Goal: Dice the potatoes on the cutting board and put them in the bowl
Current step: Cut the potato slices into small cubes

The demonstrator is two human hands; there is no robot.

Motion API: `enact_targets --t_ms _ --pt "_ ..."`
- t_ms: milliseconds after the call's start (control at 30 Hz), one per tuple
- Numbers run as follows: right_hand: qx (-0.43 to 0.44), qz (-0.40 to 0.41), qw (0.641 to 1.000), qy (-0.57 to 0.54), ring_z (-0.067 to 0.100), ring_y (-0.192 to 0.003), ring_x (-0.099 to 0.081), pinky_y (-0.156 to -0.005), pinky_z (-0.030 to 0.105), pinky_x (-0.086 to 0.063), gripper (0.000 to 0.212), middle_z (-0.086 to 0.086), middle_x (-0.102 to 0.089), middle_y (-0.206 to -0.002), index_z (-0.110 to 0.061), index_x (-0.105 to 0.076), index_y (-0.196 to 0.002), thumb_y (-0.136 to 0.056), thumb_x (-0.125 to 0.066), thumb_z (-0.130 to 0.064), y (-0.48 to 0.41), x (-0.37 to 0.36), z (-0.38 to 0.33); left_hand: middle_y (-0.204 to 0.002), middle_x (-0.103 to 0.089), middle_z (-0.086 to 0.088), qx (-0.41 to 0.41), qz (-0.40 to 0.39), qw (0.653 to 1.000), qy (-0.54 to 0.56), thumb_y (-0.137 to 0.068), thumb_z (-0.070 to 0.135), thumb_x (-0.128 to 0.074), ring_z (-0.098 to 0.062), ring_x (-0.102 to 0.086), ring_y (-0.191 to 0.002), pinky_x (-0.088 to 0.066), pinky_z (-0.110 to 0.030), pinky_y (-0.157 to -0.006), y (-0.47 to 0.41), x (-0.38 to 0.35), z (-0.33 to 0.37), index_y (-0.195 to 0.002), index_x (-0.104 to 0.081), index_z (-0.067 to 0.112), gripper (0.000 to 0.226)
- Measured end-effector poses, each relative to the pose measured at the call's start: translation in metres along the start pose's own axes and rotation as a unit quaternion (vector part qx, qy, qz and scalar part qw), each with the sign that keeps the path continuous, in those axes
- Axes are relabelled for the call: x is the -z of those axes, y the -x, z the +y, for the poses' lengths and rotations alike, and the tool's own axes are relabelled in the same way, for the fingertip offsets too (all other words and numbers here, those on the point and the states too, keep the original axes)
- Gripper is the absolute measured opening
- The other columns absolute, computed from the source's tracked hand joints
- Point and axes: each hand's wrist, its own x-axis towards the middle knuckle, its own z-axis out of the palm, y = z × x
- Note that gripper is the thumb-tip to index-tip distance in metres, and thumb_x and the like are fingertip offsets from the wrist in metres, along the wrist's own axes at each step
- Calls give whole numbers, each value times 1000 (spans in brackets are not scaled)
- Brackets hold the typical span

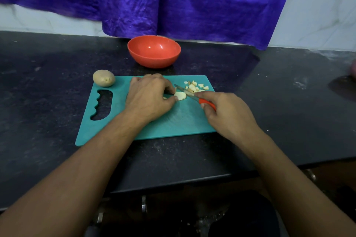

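Right hand (229, 113) grips the small red-handled steel knife (189, 95), its blade just beside the left hand (148, 100) pinching a pale cut potato chunk (180, 95); a slip could nick those fingertips (173, 99).

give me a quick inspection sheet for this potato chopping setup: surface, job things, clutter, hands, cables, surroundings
surface: black counter with pale specks; teal cutting board lies on it.
job's things: whole potato at the board's far left corner; potato piece under the blade; diced pieces on the board's far right; red bowl behind the board, no pieces visible inside; knife, red handle.
clutter: dark shape at the right edge, cut off, cannot identify.
grippers: left hand holds the potato piece; right hand grips the knife handle.
cables: nothing seen.
surroundings: purple cloth hanging over a pale tiled wall.
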Motion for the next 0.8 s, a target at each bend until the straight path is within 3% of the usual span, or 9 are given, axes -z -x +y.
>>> enact_targets --t_ms 100,267,367,500,800 --pt "4 -4 1000 3 18 -99 -63 -71 31 -39 39 -7 -70 -120 -48 -57 -139 -102 -52 -34 -3 -1 2 -107 -68 12 4 7 1000 10 -86 54 -69 -17 -60 -111 -41 -42 -96 0 -1 0 -107 -72 36 28" --pt "-9 8 1000 -9 15 -83 -56 -68 31 -37 39 -7 -70 -111 -47 -57 -139 -102 -52 -34 1 -1 4 -111 -68 8 1 11 1000 6 -92 55 -60 -21 -60 -112 -43 -44 -95 0 -2 1 -123 -70 32 40" --pt "-11 6 1000 -15 13 -81 -55 -67 31 -38 40 -7 -70 -110 -47 -56 -139 -102 -52 -34 3 -3 3 -114 -67 4 -17 0 999 -32 -93 59 -58 -24 -58 -112 -41 -44 -93 1 -2 4 -122 -71 35 39" --pt "-39 34 997 -51 15 -96 -64 -73 29 -43 39 -10 -71 -118 -44 -59 -139 -102 -53 -33 8 0 3 -114 -65 6 -21 -2 999 -40 -93 60 -57 -22 -58 -113 -40 -44 -95 2 -1 4 -124 -69 39 39" --pt "-50 43 997 -32 11 -83 -57 -65 31 -45 43 -9 -69 -108 -47 -51 -143 -103 -49 -32 33 -2 -15 -110 -67 6 -10 29 997 -77 -93 62 -55 -21 -61 -109 -38 -43 -93 3 -7 10 -118 -71 36 39"
